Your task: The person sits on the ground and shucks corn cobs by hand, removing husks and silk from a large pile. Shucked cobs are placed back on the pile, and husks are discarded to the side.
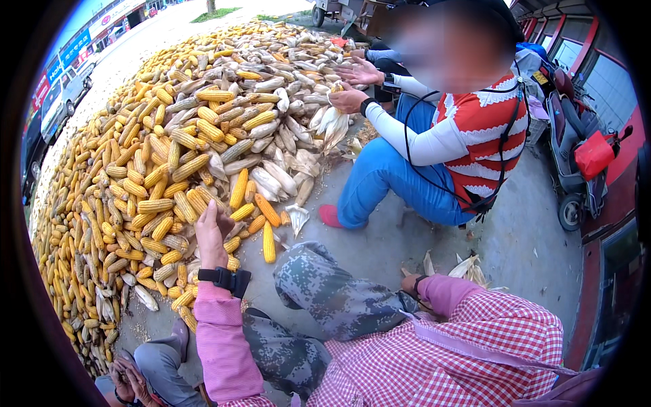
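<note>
My left hand [213, 236] is raised over the near edge of a big heap of corn cobs [156, 203]. Its fingers are loosely bent and apart, and nothing shows in them. Close to it lie bare yellow cobs, one of them a cob [269, 244] on the concrete. Down at my right side, my right hand [409, 283] reaches toward the ground beside some pale husks [466, 268]. Its fingers are mostly hidden, so I cannot tell what they hold. Unhusked ears [274, 178] lie at the heap's right side.
Across from me a seated person [434, 136] in red and white holds a partly husked ear [333, 125]. Another person's hands [129, 380] rest at the lower left. A scooter [576, 149] stands by the wall at right; parked vehicles [64, 98] are at far left.
</note>
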Available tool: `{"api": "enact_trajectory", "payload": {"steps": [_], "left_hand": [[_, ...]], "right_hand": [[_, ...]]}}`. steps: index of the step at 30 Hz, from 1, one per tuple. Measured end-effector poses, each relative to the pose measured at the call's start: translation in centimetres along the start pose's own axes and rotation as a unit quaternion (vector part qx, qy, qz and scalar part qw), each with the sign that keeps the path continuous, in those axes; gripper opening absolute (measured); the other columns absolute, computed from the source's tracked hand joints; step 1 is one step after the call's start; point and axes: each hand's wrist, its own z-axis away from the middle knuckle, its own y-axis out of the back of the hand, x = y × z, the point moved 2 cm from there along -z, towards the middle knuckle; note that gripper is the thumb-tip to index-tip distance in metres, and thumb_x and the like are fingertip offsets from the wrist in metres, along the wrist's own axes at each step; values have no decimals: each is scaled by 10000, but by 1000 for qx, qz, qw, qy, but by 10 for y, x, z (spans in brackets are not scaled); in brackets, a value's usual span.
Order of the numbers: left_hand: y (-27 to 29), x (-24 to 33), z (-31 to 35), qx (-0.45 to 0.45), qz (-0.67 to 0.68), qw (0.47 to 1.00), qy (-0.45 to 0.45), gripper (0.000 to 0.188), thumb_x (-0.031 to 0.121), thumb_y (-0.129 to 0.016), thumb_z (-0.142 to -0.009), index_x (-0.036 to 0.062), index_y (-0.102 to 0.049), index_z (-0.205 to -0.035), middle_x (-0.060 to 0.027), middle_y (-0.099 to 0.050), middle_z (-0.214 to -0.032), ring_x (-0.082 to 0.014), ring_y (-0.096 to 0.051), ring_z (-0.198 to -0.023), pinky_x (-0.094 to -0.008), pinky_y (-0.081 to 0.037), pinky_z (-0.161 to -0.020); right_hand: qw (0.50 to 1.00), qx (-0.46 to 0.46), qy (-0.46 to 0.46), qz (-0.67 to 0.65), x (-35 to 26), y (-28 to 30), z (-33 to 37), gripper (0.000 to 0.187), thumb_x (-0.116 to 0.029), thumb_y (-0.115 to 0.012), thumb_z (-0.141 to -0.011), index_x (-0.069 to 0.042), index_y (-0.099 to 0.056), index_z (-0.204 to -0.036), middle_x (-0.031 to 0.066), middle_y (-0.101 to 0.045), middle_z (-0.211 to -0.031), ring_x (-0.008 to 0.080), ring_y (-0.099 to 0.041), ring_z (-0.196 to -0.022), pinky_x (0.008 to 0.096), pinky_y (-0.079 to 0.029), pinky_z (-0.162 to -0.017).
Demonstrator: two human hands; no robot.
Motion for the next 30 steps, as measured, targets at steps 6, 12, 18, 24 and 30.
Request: {"api": "enact_trajectory", "payload": {"steps": [6,12,18,24,30], "left_hand": [[-2,-2,3,13,-34,999,26,333,325,-569,-998,40,-570,-1169,-58,-622,-898,-153,-645,-713,-272,-556,-657],[4,-3,4,13,-74,997,33,372,298,-563,-996,27,-526,-1248,-87,-643,-966,-166,-660,-747,-277,-557,-672],[5,-2,6,18,-79,996,27,347,304,-586,-986,66,-561,-1237,-57,-661,-933,-132,-652,-733,-269,-551,-671],[3,0,6,12,-98,995,20,395,277,-537,-1005,16,-515,-1300,-91,-657,-985,-163,-669,-747,-277,-546,-665],[4,1,6,13,-117,993,13,389,254,-519,-1011,9,-511,-1313,-94,-660,-985,-161,-671,-748,-277,-546,-665]], "right_hand": [[998,-6,59,8,22,-54,-34,302,-267,-607,-802,-60,-757,-963,211,-718,-1004,371,-689,-979,454,-523,-819],[993,50,73,-72,-13,-25,-43,353,-288,-562,-824,-32,-739,-991,230,-712,-979,400,-692,-937,483,-521,-793],[994,51,69,-64,-27,-7,-52,364,-286,-545,-839,-26,-733,-1012,243,-701,-1024,408,-678,-959,482,-519,-825],[994,62,60,-71,-7,-32,-68,372,-308,-550,-866,-53,-718,-1079,219,-704,-1053,392,-667,-1023,466,-515,-866],[996,70,-3,-47,15,-38,-41,366,-309,-597,-860,-64,-719,-1102,203,-708,-1080,356,-668,-1065,445,-520,-877]]}}
